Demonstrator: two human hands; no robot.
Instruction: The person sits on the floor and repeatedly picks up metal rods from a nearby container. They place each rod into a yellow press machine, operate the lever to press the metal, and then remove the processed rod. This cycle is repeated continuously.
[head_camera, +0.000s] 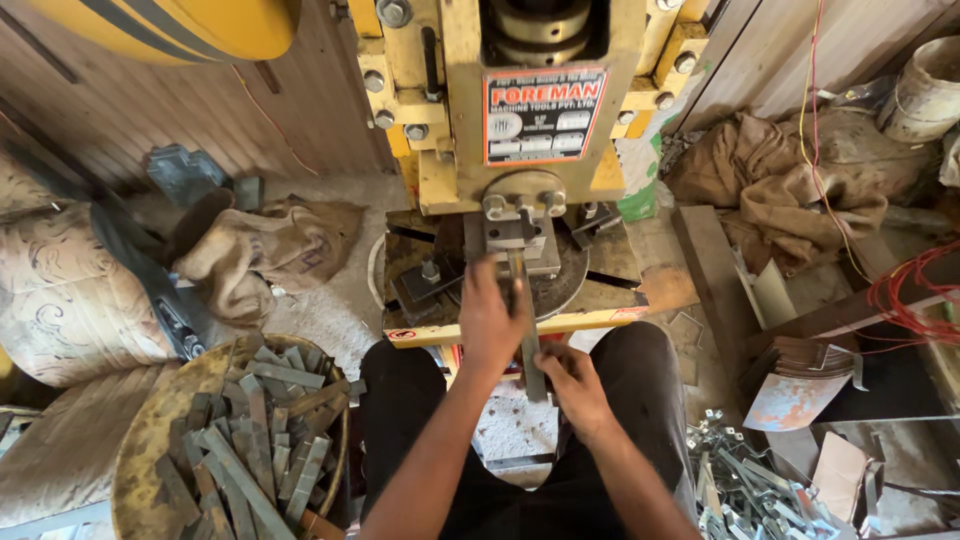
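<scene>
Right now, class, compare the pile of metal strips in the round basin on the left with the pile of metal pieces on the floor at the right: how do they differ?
The strips in the basin are dull, dark and rusty; the pieces on the floor are bright and silvery. The basin strips look flat and straight and sit in a round basin; the floor pieces look bent and lie loose. Both are jumbled heaps of metal.

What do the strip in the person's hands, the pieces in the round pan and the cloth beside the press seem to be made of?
The strip, held by the left hand and right hand, looks like bare grey metal: flat, straight, dull sheen. The pieces in the round pan look the same, some rusty brown. The cloth looks like coarse woven sacking, tan and creased.
</scene>
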